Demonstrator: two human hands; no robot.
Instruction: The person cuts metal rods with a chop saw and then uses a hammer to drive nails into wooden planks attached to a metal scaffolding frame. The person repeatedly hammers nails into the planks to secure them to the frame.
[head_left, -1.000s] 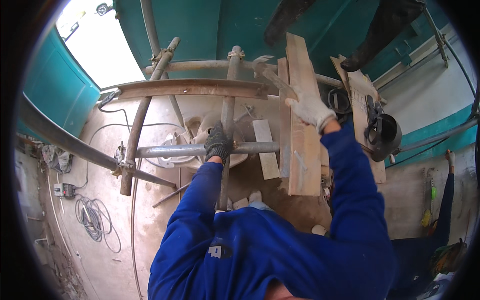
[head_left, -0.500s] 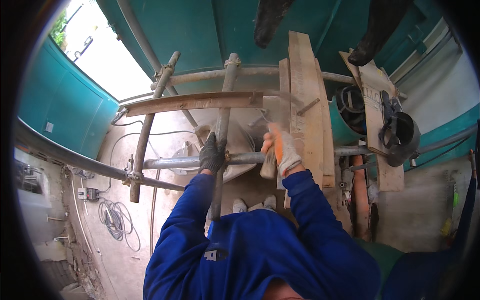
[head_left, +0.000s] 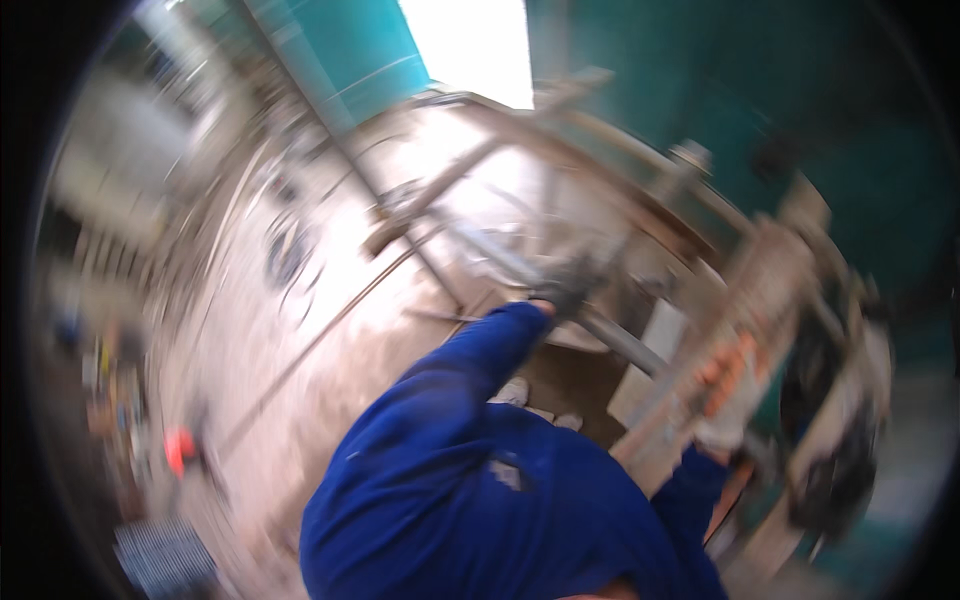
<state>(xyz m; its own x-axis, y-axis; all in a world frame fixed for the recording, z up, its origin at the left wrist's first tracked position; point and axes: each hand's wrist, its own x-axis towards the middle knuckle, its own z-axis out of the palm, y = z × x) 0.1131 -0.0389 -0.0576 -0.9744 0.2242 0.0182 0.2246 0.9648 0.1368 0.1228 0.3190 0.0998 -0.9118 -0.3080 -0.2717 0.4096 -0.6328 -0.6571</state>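
The whole view is smeared by motion. My left hand [head_left: 566, 284], in a dark glove, is closed around a short metal tube [head_left: 622, 250] where it crosses a long grey rail [head_left: 625, 345]. To the right, my right hand [head_left: 728, 385], in a pale glove with orange fingers, is over the wooden boards [head_left: 765, 275]. Its fingers are too blurred to show whether it grips anything. A rusty flat bar [head_left: 590, 170] lies across the tubes beyond my left hand.
Coiled cable [head_left: 287, 250] lies on the pale floor at left. A red object [head_left: 180, 450] and a grey ribbed panel [head_left: 165, 560] are at lower left. Teal panels [head_left: 650, 90] stand behind the frame. Dark gear [head_left: 840, 480] sits at the right.
The view has swung left, so the frame appears tilted and further right. My right hand has moved from beside the boards to over them; the wooden handle seen by it earlier cannot be made out.
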